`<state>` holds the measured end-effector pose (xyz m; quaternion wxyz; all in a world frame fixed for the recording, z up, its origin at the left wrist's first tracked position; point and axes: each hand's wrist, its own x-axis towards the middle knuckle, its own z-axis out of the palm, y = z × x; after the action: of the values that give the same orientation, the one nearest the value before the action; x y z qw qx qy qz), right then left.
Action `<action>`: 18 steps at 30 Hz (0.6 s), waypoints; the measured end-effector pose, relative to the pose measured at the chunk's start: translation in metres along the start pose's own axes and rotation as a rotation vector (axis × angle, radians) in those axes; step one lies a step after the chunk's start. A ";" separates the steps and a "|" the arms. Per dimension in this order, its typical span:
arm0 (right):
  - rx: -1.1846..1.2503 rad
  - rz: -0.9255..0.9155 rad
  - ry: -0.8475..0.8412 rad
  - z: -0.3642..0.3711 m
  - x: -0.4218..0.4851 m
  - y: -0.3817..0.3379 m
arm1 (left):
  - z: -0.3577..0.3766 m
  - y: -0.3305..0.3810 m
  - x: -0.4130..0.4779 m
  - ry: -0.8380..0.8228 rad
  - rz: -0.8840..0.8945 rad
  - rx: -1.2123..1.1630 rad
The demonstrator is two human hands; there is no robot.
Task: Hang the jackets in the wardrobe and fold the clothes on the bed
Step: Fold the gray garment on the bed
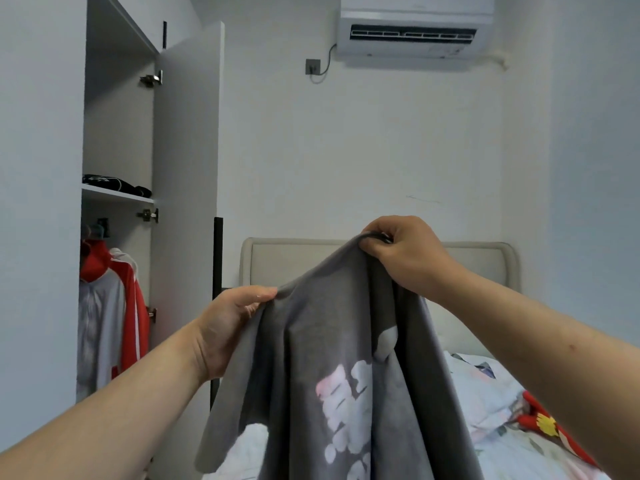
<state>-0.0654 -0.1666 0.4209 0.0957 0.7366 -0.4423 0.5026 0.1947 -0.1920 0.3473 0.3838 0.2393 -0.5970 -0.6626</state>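
above bed (512, 455), grey garment (332, 358) hangs limp between hands: left hand (228, 327) pinches shoulder edge, right hand (405, 254) clamps collar. soft, light, floppy; best held at both shoulders.

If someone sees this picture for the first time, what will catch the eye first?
A grey garment with pale lettering hangs front and centre, gripped at its top by the left hand and the right hand. At left, an open wardrobe shows a red and white jacket hanging; an air conditioner sits high on the wall.
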 end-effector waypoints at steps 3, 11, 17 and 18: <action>0.043 0.009 0.019 -0.003 0.000 -0.001 | 0.005 -0.009 0.004 -0.005 -0.026 -0.049; 0.065 0.046 0.019 -0.010 -0.002 0.009 | 0.004 -0.013 0.007 -0.091 -0.267 0.213; 0.028 0.179 -0.044 -0.024 -0.009 0.024 | 0.005 0.005 0.028 0.420 0.173 0.449; -0.013 0.219 -0.136 -0.026 -0.012 0.026 | 0.004 0.011 0.030 0.478 0.249 0.473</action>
<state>-0.1029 -0.1601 0.4152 0.0148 0.7155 -0.5290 0.4561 0.1762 -0.2134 0.3633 0.5243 0.3951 -0.6517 -0.3798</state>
